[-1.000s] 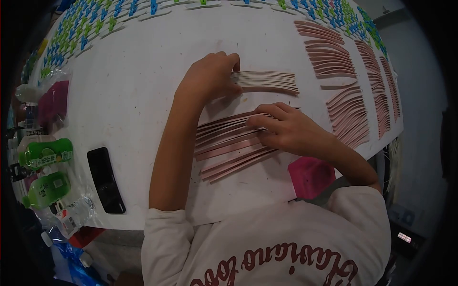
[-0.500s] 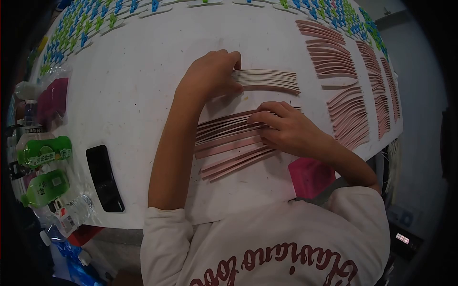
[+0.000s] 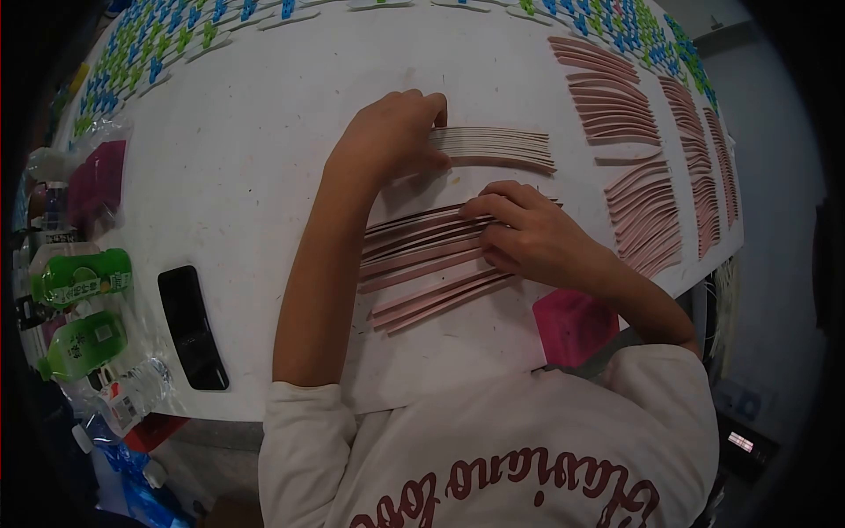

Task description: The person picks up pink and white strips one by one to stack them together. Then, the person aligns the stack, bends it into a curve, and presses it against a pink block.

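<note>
Stack (image 3: 503, 146) of pale strips pinched in left hand (image 3: 387, 141) — right hand (image 3: 531, 236) open, flat on pink fan (image 3: 421, 264).

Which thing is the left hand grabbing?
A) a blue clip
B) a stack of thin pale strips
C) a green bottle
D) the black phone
B: the left hand closes on the end of the stack of thin pale strips, while the black phone and the green bottle lie apart, untouched, near the table's edge.
</note>
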Available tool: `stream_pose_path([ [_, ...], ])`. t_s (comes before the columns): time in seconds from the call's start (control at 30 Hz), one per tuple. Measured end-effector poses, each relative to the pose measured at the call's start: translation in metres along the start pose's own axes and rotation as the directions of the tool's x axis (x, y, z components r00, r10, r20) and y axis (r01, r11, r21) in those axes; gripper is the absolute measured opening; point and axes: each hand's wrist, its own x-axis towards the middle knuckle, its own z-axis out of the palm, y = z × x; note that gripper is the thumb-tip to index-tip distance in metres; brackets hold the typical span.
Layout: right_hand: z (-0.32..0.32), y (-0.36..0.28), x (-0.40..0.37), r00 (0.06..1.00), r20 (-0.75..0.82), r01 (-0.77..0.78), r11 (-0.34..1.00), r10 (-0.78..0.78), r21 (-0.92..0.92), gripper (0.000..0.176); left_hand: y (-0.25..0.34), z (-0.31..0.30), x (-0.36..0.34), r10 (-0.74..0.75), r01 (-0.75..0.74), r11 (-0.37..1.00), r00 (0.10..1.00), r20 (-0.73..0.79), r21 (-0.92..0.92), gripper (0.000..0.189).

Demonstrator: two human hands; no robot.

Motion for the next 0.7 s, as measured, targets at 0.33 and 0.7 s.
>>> stream_pose_path([
  [0.33,0.0036,0.0042,0.0009,0.995,-0.096,-0.030,1.000,0.029,-0.007,0.017,0.0016,-0.0008,-0.0013,-0.004,0.004,1.000,1.000,0.001,-0.017,0.047],
  [0.7,0.0039,0.0094,0.0035,0.994,-0.096,-0.043,0.996,0.050,0.075,0.010,-0.0013,0.0000,-0.0004,0.010,-0.010,1.000,1.000,-0.003,-0.019,0.046],
])
